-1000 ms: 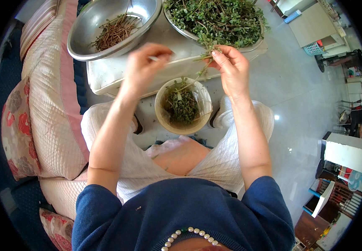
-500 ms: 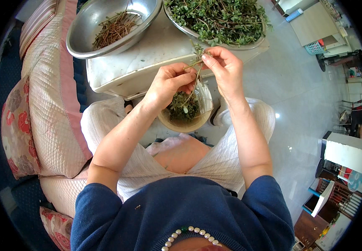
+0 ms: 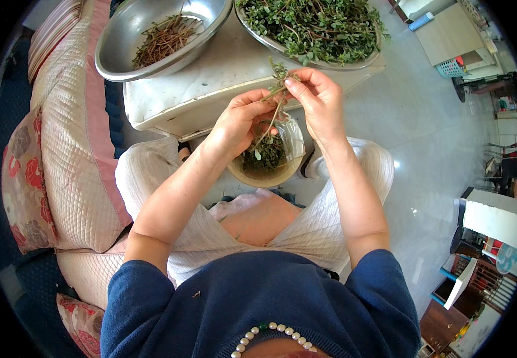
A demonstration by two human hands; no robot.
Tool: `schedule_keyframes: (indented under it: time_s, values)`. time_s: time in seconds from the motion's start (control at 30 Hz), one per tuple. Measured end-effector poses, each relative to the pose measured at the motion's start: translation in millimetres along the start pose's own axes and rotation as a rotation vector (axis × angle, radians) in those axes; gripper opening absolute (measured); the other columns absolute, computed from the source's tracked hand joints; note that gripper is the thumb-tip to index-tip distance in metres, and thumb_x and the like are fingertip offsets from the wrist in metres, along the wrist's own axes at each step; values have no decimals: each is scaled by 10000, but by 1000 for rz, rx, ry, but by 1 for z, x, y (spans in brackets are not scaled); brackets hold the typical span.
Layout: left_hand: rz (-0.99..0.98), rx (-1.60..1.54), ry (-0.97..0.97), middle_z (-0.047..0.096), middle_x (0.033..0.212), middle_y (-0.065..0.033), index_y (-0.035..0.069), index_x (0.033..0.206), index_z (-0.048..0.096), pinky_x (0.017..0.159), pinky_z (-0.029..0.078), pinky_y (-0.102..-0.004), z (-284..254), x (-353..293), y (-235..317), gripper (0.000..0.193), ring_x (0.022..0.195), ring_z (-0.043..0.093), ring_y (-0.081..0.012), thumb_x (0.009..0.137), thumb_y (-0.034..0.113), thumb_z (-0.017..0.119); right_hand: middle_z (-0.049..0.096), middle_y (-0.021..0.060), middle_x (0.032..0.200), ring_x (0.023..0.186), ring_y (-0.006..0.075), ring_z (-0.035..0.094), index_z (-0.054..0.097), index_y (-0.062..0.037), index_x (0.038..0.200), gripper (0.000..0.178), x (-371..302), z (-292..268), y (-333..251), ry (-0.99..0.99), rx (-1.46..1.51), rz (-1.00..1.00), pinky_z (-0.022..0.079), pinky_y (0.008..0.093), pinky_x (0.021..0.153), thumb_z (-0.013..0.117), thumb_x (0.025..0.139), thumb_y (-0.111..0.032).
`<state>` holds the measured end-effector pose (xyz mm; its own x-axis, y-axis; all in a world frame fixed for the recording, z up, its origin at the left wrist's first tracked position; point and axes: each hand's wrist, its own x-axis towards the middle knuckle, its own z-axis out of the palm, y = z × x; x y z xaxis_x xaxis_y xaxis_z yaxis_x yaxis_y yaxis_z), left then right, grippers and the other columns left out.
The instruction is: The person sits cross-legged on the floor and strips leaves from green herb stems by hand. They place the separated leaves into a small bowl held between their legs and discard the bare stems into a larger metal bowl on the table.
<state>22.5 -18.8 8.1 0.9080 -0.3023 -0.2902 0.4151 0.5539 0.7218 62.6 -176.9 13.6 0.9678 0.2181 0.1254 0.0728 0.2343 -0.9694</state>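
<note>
Both my hands are closed on a purslane sprig [image 3: 280,73], thin-stemmed with small green leaves. My left hand [image 3: 234,122] grips its stem between thumb and fingers. Just to the right, my right hand [image 3: 320,104] pinches the upper leafy part. A leafy end of the stem hangs down over a pale bowl [image 3: 257,180] between my knees. Inside that bowl lies a heap of picked greens [image 3: 264,156], partly hidden by my left hand. The exact spot where the fingertips meet the stem is hard to make out.
On a white low table [image 3: 178,107] stand a metal basin [image 3: 112,71] with bare brownish stems [image 3: 166,42] and, to its right, a second basin heaped with leafy purslane [image 3: 315,30]. A quilted sofa [image 3: 73,161] with flowered cushions runs along the left. Furniture lines the far right.
My hands have shifted slightly left, staying closed on the sprig. Its hanging leafy end has swung a little to the left over the bowl.
</note>
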Motion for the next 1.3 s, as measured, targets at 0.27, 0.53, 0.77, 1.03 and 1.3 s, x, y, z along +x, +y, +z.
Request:
schedule_keyframes:
  time_s: [0.27,0.53,0.77,1.03,1.3]
  values:
    - [-74,-41,-193,641,986,-88,15,1110,585,589,512,-235,-8,0,-1,238,907,633,-182,931,163,530,641,50,829,752,106,613,614,32,951,123,1,-3,2,8,117,56,507,236,691,632,864,-53]
    - [-20,27,-221,637,945,-66,-8,1050,604,628,521,-241,-2,-4,3,205,905,634,-174,923,142,548,629,57,875,714,122,576,591,12,1029,150,2,-11,1,-139,297,161,479,253,616,562,910,-76]
    - [-40,117,-169,631,908,-69,20,938,605,629,510,-241,3,-7,7,127,806,644,-167,901,122,540,631,59,931,808,127,585,585,9,1043,156,1,-7,1,-153,324,155,489,263,702,545,922,-81]
    - [75,137,-84,616,850,-44,26,900,576,632,464,-249,1,-3,-1,92,767,594,-117,842,84,534,633,56,911,807,114,595,600,27,997,129,4,-10,4,-63,222,84,506,265,766,577,895,-47]
    - [92,131,-79,600,779,-23,47,839,575,631,452,-236,-2,-1,-4,89,703,567,-104,853,133,592,637,55,874,789,101,598,616,37,963,113,1,-2,3,-47,105,43,513,251,753,603,874,-31]
